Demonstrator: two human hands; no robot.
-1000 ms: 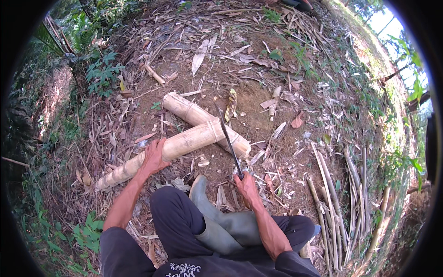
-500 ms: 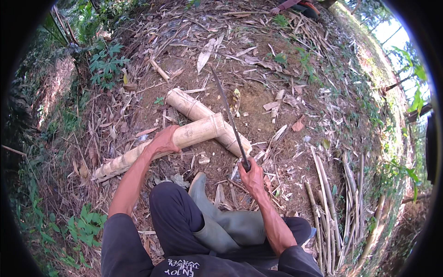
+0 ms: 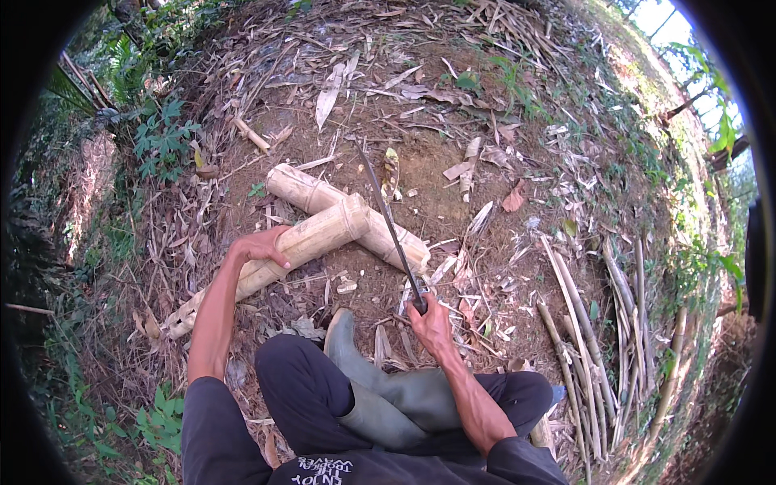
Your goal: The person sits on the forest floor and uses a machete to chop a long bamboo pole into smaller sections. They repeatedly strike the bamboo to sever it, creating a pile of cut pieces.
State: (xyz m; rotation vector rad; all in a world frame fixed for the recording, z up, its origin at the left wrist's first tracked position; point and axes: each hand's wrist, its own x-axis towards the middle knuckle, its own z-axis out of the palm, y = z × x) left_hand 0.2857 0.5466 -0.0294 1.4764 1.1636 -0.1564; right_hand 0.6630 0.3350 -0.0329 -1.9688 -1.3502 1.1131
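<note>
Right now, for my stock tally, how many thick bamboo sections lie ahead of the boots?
2: the upper bamboo section, with the left hand on it, resting across the lower bamboo section on the ground.

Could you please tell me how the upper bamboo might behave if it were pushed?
The upper bamboo is probably stiff, as it looks thick and keeps its shape across the lower bamboo. Its rounded sides suggest it could roll or slide there. Its smooth-looking surface may also make it somewhat slippery.
</note>
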